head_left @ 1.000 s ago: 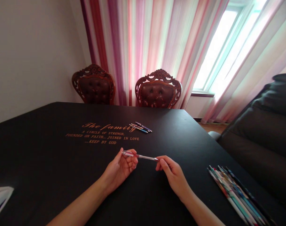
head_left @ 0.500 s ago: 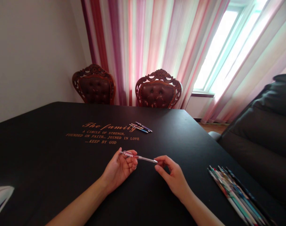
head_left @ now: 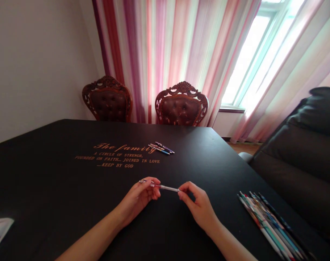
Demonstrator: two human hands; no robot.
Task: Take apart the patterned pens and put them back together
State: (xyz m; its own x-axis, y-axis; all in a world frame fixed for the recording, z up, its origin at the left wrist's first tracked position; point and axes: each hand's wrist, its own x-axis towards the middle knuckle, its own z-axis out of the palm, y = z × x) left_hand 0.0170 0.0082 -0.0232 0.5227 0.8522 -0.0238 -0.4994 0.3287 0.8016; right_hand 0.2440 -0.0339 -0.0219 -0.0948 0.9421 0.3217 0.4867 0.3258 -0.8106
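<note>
A slim pen (head_left: 168, 188) with a clear grip section and some pink on its barrel is held level above the black table (head_left: 80, 195). My left hand (head_left: 140, 195) is closed around its clip end, thumb and fingers pinching the barrel. At the other end, the thumb and index finger of my right hand (head_left: 197, 203) pinch the tip. Beyond my hands, a small group of pens (head_left: 161, 148) lies on the table beside the gold lettering. To the right of my right hand is a larger row of pens (head_left: 270, 224).
Two carved chairs (head_left: 110, 99) with dark padded backs stand at the table's far edge. A black leather seat (head_left: 303, 152) is close along the right side. At the lower left, a white object (head_left: 0, 232) is cut off by the frame. Striped curtains (head_left: 167, 54) hang behind.
My left fingers and thumb have closed over the pen's barrel, where it lay across the open palm before. My right fingertips now pinch the tip. The pen sits slightly lower in view.
</note>
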